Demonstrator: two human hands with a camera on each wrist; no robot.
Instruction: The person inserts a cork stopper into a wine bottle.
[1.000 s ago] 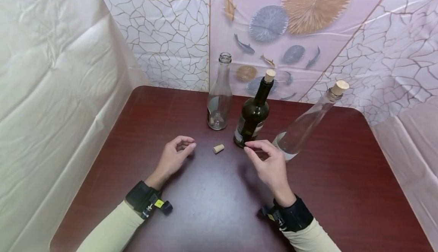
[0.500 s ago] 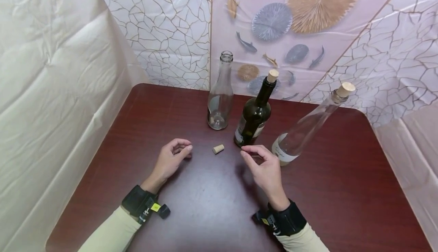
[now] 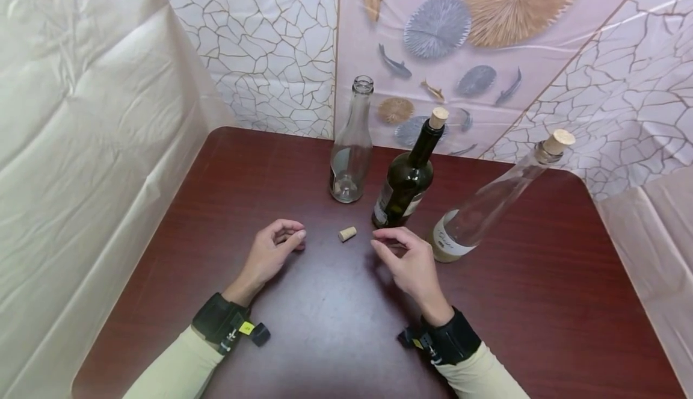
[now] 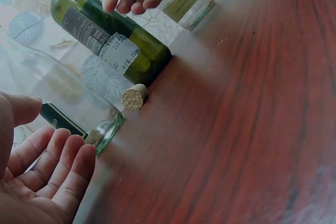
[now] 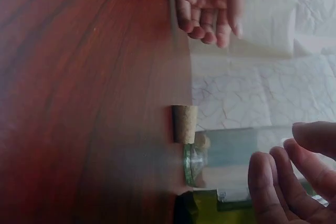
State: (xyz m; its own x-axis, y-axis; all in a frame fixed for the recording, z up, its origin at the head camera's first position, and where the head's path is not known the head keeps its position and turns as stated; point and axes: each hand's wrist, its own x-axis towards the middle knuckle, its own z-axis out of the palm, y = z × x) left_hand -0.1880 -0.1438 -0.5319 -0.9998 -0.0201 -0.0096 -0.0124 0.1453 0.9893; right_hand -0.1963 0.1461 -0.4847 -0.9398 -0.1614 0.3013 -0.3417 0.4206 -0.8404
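Observation:
A loose cork [image 3: 347,234] lies on its side on the dark red table, between the two hands. To its left, my left hand [image 3: 269,254] hovers with loosely curled fingers and nothing in them. My right hand [image 3: 409,265] is to the cork's right, thumb and forefinger apart, also holding nothing. Behind the cork stands an uncorked clear bottle [image 3: 352,152]. A dark green bottle [image 3: 409,176] with a cork [image 3: 439,117] in its mouth stands beyond my right hand. Farther right is a tall clear bottle [image 3: 487,206], stoppered by another cork [image 3: 559,141].
The table [image 3: 227,176] reaches back to patterned sheeting [image 3: 271,50] hung behind it. A pale plastic sheet [image 3: 92,164] hangs along the left side. Black straps with small cameras sit on both wrists. In the left wrist view, something cork-like [image 4: 93,136] shows inside the clear bottle's base.
My right hand has drawn slightly left, away from the tall clear bottle. My left hand has shifted a little left. The view has tilted slightly; cork and bottles stay put.

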